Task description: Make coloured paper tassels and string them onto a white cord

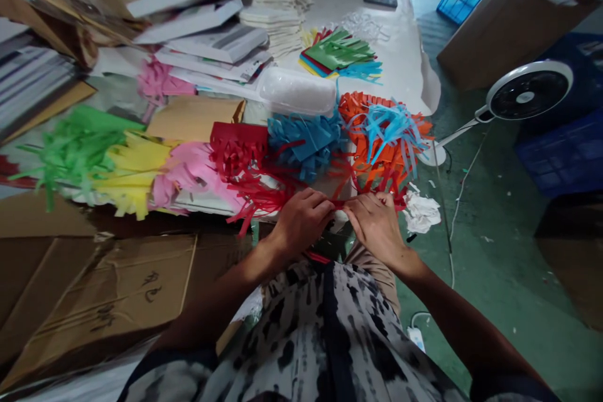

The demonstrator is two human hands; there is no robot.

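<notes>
Far left of the red paper strip (337, 204), green fringed paper (75, 144), yellow fringed paper (134, 169) and pink fringed paper (193, 169) lie in a row, with a red paper fringe (238, 154) closer to the strip. The left hand (301, 221) sits at the strip's left side, its fingers curled and pinching it. The right hand (377, 226) pinches it from the right, its fingers pressed together, nearly meeting the left hand. Behind the strip lie blue fringed paper (304, 144) and orange fringed paper (377, 138). To the strip's right are crumpled white tissue (421, 212) and, farther off, a white electric fan (527, 91) above the green floor (499, 276).
</notes>
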